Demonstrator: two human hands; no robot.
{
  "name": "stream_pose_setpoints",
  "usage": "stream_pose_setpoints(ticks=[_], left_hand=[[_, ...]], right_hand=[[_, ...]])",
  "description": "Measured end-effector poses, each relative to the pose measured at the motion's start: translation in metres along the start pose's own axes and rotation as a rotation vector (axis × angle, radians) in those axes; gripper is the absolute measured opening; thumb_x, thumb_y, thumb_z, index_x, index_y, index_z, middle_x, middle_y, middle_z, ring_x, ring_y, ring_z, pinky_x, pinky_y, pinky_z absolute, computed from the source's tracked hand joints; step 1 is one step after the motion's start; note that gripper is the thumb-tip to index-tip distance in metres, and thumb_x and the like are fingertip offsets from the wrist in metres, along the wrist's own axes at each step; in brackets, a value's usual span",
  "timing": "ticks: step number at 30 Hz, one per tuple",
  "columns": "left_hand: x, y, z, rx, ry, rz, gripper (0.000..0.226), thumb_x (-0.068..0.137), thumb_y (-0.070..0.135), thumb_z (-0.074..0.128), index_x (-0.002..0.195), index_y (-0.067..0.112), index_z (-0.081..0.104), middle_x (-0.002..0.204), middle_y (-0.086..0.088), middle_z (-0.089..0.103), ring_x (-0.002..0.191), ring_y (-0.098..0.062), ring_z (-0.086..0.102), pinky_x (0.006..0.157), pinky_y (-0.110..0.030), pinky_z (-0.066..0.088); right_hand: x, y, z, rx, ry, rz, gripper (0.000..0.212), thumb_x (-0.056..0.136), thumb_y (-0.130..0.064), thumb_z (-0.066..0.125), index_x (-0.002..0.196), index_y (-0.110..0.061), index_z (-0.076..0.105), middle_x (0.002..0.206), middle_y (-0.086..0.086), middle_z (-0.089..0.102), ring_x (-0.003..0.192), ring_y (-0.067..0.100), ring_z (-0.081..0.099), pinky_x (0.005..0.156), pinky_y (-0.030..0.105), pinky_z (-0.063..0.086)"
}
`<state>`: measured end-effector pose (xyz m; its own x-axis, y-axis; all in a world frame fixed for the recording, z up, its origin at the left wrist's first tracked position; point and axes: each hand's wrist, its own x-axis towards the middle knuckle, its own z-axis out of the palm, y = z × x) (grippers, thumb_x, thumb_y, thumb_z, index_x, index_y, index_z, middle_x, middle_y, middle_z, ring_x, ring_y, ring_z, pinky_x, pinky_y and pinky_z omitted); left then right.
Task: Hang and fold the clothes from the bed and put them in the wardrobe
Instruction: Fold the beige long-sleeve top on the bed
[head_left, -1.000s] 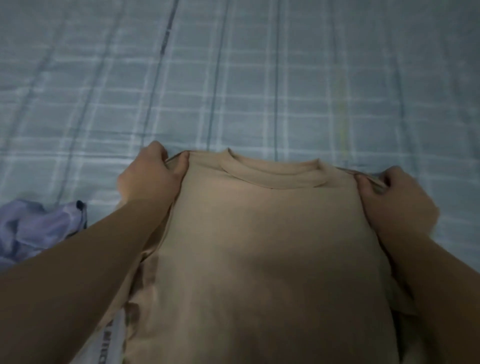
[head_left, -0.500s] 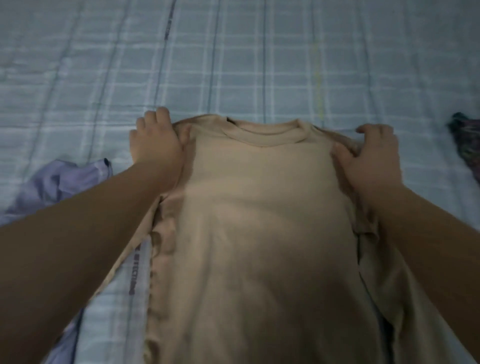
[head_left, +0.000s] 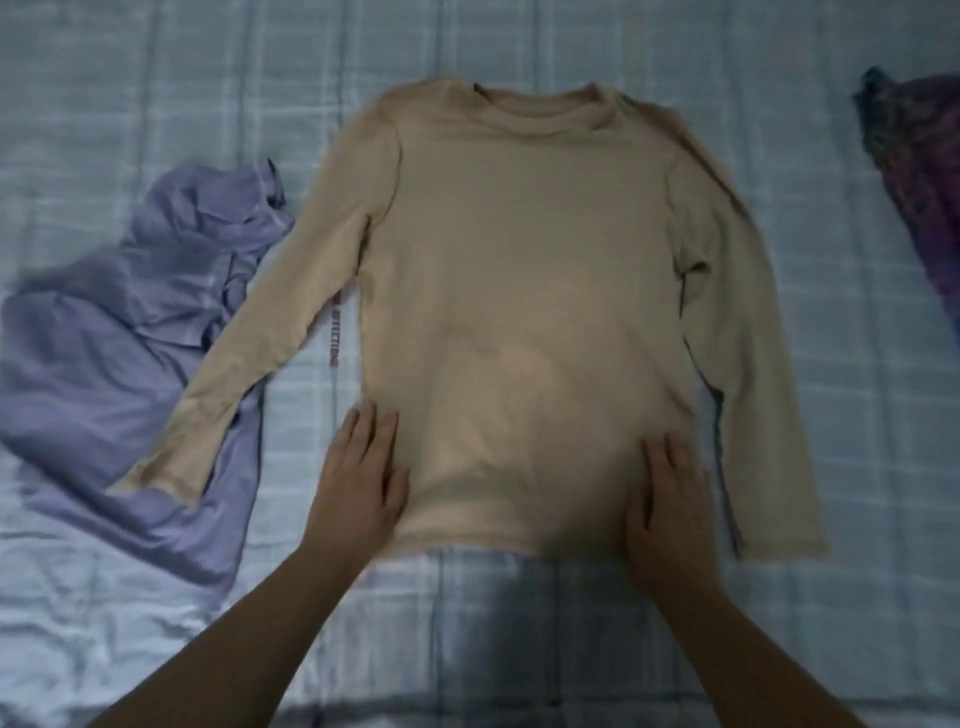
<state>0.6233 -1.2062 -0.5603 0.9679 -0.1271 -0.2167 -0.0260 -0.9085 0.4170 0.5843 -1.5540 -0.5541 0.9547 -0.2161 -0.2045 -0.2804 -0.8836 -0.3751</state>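
Beige long-sleeved shirt (head_left: 519, 291) flat on bed (head_left: 519, 623), collar away, hem under flat released hands, left (head_left: 358, 483), right (head_left: 670, 499).

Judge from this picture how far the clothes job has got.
Done: the beige long-sleeved top lies spread flat on the bed. In hand: the left hand and right hand press flat at its hem. Left: folding it, plus the lilac garment and purple garment. No wardrobe is visible.

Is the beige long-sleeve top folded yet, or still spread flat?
Spread flat, not folded. The beige long-sleeve top lies face-up on the bed sheet, both sleeves out; left hand and right hand rest flat at its hem.
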Motion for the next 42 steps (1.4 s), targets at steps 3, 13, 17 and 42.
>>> stream_pose_setpoints(ticks=[3,13,17,42], left_hand=[[-0.028,0.010,-0.001,-0.291,0.083,-0.283,0.063,0.083,0.011,0.069,0.140,0.007,0.044,0.143,-0.018,0.041,0.133,-0.032,0.040,0.107,-0.037,0.037],[-0.022,0.007,-0.031,-0.141,-0.278,-0.593,0.026,0.096,0.029,0.056,0.088,0.004,0.052,0.080,-0.012,0.057,0.083,-0.034,0.059,0.066,-0.033,0.034],[-0.043,0.006,-0.042,-0.193,-0.195,-0.572,0.027,0.096,0.024,0.057,0.085,0.006,0.040,0.065,-0.005,0.044,0.067,-0.029,0.047,0.060,-0.036,0.029],[0.061,0.155,-0.018,-0.126,0.065,-0.144,0.051,0.079,0.006,0.061,0.129,0.002,0.048,0.126,-0.018,0.051,0.119,-0.037,0.044,0.104,-0.043,0.034]], right_hand=[[-0.013,0.000,-0.016,0.153,0.046,0.233,0.058,0.086,-0.022,0.051,0.141,-0.005,0.046,0.147,0.018,0.044,0.135,0.033,0.041,0.112,0.044,0.033],[0.000,-0.002,-0.048,0.240,-0.216,0.617,0.020,0.092,-0.012,0.056,0.103,0.004,0.056,0.102,0.026,0.062,0.100,0.040,0.060,0.073,0.034,0.036],[-0.026,0.002,-0.048,0.211,-0.208,0.569,0.015,0.093,-0.011,0.057,0.099,0.001,0.052,0.102,0.027,0.061,0.098,0.042,0.061,0.072,0.034,0.037],[0.054,0.109,-0.108,0.045,-0.134,0.650,0.047,0.079,-0.039,0.071,0.113,-0.013,0.053,0.111,0.016,0.058,0.107,0.039,0.057,0.088,0.047,0.048]])
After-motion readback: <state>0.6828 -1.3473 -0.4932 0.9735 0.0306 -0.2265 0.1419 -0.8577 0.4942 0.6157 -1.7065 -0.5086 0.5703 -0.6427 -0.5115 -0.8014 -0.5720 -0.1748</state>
